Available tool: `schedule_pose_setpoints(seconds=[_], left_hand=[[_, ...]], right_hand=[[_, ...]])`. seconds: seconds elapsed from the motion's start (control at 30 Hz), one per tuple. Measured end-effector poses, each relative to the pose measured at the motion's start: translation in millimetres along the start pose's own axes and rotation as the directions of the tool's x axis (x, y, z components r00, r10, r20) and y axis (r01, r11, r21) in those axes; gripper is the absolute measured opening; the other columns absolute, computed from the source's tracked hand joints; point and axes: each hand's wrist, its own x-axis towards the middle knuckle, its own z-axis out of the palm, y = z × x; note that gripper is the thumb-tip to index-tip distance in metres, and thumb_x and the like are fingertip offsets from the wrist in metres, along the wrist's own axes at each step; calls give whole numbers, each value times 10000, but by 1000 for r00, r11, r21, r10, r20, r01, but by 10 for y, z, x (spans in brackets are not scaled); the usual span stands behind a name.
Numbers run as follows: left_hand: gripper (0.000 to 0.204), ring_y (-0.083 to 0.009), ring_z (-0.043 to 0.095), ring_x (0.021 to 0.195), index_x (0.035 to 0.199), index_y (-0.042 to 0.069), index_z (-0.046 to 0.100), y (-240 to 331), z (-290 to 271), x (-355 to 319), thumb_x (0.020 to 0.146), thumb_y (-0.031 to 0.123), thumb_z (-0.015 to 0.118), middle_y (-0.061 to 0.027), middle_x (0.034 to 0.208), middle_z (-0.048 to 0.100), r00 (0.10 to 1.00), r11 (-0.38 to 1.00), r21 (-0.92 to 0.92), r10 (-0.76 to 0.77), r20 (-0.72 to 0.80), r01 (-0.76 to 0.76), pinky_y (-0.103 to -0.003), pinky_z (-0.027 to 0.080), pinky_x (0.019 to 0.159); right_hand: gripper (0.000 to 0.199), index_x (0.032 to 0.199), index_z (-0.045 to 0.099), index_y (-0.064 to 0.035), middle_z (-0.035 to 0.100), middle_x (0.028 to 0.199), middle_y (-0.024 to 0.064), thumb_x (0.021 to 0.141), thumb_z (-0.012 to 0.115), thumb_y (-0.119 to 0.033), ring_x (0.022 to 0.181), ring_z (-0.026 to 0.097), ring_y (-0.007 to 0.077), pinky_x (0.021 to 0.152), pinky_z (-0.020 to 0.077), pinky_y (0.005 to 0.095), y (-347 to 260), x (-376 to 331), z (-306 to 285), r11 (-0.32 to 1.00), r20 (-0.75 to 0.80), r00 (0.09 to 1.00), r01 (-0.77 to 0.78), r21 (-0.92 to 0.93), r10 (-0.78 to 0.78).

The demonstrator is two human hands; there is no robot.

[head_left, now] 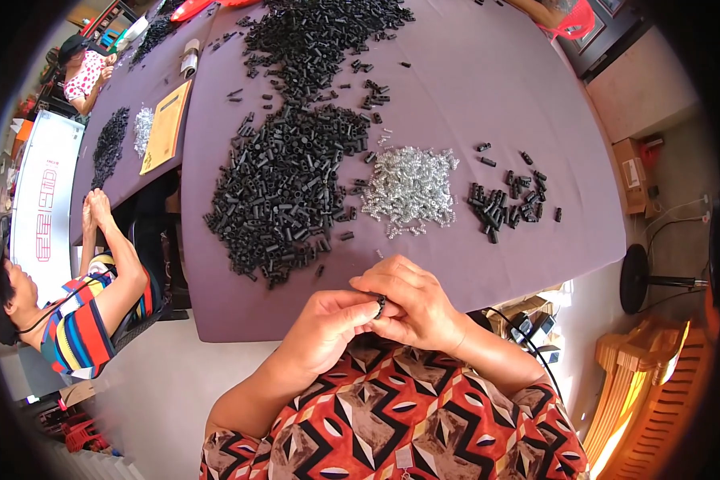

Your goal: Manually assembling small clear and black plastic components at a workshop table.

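1. A small black piece was pinched by the fingertips of the left hand; the right hand was curled against it, its own grip hidden.
2. The piece was held between both hands, near the torso; its long axis could not be told.
3. Silvery bits were piled ahead, nearer the right hand; a black heap was spread forward-left.
4. The table was covered with purple cloth; a co-worker was seen at left.

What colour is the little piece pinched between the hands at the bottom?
The piece is black, best seen in the head view.
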Motion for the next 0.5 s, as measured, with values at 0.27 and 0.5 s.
schedule_pose_setpoints(seconds=[0.27,0.5], left_hand=[[277,-224,681,1096,1172,-109,687,-17,21,-59,1039,108,576,-164,1159,720,1000,999,29,27,-8,-27,-332,518,991],[219,-196,672,1046,1113,-93,699,-136,20,-13,1025,80,599,-124,1114,717,1000,995,-95,-24,-19,22,-314,509,948]], right_hand=[[445,1195,652,8,667,1081,143,822,777,-201,989,658,359,879,547,445,16,5,-14,997,26,997,67,44,-68],[434,1209,648,38,689,1177,174,894,772,-234,1023,697,370,871,574,439,74,-129,30,981,54,986,163,-109,-158]])
